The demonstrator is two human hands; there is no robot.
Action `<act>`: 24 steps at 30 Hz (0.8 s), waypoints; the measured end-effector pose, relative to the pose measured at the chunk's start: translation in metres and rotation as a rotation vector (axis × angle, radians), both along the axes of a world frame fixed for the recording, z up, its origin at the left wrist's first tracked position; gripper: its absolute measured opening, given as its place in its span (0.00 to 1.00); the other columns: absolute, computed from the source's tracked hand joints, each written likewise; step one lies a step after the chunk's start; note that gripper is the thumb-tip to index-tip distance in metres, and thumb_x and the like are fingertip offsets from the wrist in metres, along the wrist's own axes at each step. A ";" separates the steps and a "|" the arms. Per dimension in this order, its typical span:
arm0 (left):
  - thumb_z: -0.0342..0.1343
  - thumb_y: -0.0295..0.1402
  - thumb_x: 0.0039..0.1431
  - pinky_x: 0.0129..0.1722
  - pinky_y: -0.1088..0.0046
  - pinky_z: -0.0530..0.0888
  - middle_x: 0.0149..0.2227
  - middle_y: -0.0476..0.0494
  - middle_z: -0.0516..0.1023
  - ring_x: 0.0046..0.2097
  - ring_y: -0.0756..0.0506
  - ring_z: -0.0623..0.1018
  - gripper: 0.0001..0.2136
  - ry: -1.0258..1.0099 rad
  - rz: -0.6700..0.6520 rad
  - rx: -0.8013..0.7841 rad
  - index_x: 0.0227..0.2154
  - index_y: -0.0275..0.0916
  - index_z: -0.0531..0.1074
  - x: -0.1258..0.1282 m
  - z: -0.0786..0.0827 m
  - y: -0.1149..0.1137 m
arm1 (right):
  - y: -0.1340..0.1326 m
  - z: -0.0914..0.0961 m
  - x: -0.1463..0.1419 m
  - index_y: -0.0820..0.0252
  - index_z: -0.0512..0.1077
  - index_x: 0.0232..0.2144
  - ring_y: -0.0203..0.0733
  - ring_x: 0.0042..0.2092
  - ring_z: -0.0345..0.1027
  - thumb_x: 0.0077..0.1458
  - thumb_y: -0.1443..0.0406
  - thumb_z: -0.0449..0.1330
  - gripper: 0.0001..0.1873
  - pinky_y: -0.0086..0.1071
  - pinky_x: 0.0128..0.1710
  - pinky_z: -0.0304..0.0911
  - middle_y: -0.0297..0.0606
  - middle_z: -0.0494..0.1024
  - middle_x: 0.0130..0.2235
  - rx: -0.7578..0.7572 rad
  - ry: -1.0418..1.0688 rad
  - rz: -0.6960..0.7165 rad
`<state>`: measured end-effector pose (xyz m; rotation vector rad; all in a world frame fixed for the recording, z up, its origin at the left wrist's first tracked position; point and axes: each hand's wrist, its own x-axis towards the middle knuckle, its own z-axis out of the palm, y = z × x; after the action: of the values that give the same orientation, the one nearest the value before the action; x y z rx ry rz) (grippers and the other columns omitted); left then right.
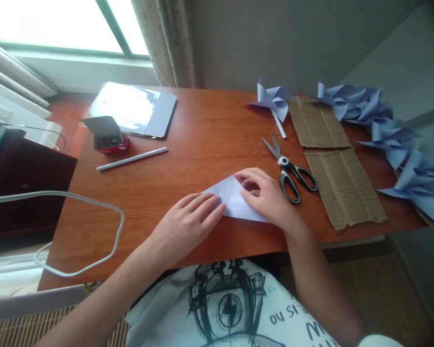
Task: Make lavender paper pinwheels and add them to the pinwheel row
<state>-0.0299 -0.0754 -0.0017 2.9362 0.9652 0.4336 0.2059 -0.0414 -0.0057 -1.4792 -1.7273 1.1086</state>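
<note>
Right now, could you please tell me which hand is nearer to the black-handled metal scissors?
The right hand, which is just left of the scissors, at the right side of the pale-violet paper; the left hand is farther left, across the paper.

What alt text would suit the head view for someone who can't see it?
A person's left hand and right hand touch a triangular pale lilac paper on a wooden table. To the right lie scissors, two pieces of corrugated cardboard and several lilac paper pinwheels; to the left are a thin white stick and an open red box.
</note>
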 end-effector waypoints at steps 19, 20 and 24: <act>0.62 0.38 0.61 0.31 0.76 0.74 0.31 0.45 0.82 0.32 0.48 0.79 0.10 -1.027 0.496 -0.908 0.37 0.35 0.81 0.025 0.034 0.034 | -0.003 0.013 0.006 0.53 0.78 0.43 0.51 0.45 0.79 0.60 0.35 0.47 0.34 0.43 0.39 0.77 0.42 0.83 0.45 -0.061 0.594 -0.189; 0.64 0.39 0.59 0.31 0.76 0.74 0.32 0.45 0.83 0.32 0.47 0.79 0.12 -1.105 0.516 -1.016 0.38 0.35 0.81 0.027 0.032 0.038 | -0.004 0.013 0.004 0.52 0.78 0.44 0.50 0.43 0.79 0.60 0.37 0.51 0.32 0.42 0.37 0.77 0.41 0.83 0.45 -0.053 0.570 -0.177; 0.67 0.41 0.55 0.32 0.76 0.73 0.32 0.44 0.82 0.32 0.47 0.77 0.14 -1.243 0.551 -1.242 0.37 0.35 0.81 0.030 0.017 0.045 | -0.009 0.011 -0.003 0.52 0.79 0.44 0.44 0.39 0.78 0.59 0.54 0.65 0.14 0.36 0.37 0.76 0.35 0.84 0.40 -0.003 0.428 -0.172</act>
<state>0.0001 -0.0304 0.0154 0.9463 1.0932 0.9695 0.2027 -0.0502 0.0049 -1.2522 -1.2815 1.2285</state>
